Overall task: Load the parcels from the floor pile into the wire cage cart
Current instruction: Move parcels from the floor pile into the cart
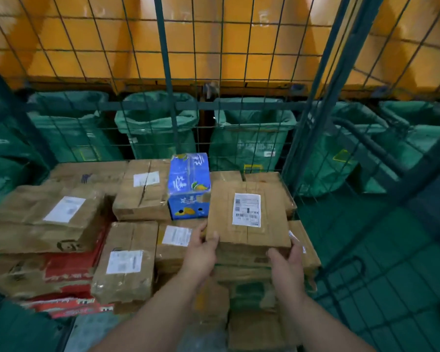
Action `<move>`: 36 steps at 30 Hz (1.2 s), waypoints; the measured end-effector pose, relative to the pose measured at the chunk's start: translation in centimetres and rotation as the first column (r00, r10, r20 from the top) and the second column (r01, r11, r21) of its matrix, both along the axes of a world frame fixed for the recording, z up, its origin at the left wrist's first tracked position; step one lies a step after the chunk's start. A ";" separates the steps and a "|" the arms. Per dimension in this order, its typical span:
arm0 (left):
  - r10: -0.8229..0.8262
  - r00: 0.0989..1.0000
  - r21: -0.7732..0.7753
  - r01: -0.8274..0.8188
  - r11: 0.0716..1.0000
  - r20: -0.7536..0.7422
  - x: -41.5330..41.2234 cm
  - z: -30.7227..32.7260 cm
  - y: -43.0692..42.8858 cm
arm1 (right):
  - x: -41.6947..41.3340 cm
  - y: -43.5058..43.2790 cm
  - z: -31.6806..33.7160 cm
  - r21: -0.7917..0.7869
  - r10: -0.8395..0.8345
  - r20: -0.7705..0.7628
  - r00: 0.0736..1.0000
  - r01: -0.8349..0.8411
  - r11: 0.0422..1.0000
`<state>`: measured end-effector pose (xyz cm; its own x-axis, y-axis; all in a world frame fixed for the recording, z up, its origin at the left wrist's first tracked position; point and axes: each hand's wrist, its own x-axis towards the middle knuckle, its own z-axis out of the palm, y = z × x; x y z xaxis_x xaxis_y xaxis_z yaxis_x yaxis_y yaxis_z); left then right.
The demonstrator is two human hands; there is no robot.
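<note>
Head view. Inside the wire cage cart [163,72], a brown parcel [249,217] with a white label lies flat on top of the right-hand stack of boxes, just right of a blue carton [189,186]. The left hand [201,252] grips its near left corner, the right hand [286,261] its near right corner; both hands' fingers [295,246] are curled onto the cardboard. More taped boxes [127,260] fill the cart to the left. Green sacks [249,138] stand beyond the far mesh.

Matt brown cardboard parcel [248,214], glossy printed blue box [189,185], painted metal-wire cage [163,72].
</note>
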<state>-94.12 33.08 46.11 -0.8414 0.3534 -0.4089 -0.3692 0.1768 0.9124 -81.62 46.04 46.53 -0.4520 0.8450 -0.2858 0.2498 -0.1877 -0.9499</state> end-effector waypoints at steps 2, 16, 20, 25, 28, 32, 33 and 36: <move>0.005 0.998 -0.023 -0.006 1.000 -0.064 -2.6 0.0 2.5 | -3.3 2.2 -0.1 0.002 -0.033 0.027 0.999 0.033 0.999; -0.272 0.854 -0.731 -0.169 0.661 -0.443 -19.1 -6.3 14.2 | -22.4 17.7 -7.4 0.084 0.115 0.046 0.992 -0.118 0.989; -0.367 0.861 -0.787 -0.060 0.614 -0.352 -24.3 -7.8 15.9 | -26.7 20.3 -9.0 0.119 0.190 0.087 0.978 -0.200 0.973; -0.281 0.912 -0.684 0.000 0.730 -0.299 -29.2 -8.3 17.3 | -30.9 23.3 -9.2 0.023 0.270 0.107 0.957 -0.273 0.962; -0.243 0.918 -0.703 -0.053 0.709 -0.315 -29.7 -8.2 17.8 | -31.8 23.6 -9.3 -0.005 0.287 0.158 0.945 -0.290 0.957; -0.279 0.917 -0.745 -0.028 0.666 -0.284 -29.4 -7.2 18.2 | -32.1 23.6 -7.5 -0.034 0.314 0.232 0.921 -0.315 0.948; -0.295 0.919 -0.775 -0.019 0.632 -0.263 -29.4 -6.6 18.5 | -32.1 23.5 -7.0 -0.052 0.316 0.251 0.915 -0.313 0.948; -0.348 0.897 -0.865 -0.069 0.498 -0.272 -25.6 -4.2 18.7 | -29.9 22.0 -6.8 -0.064 0.264 0.352 0.898 -0.258 0.964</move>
<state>-119.74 51.76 41.94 -0.9576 0.1442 -0.2493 0.0551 0.9413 0.3330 -111.52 67.99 39.78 -0.5223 0.7050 -0.4798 0.6110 -0.0830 -0.7873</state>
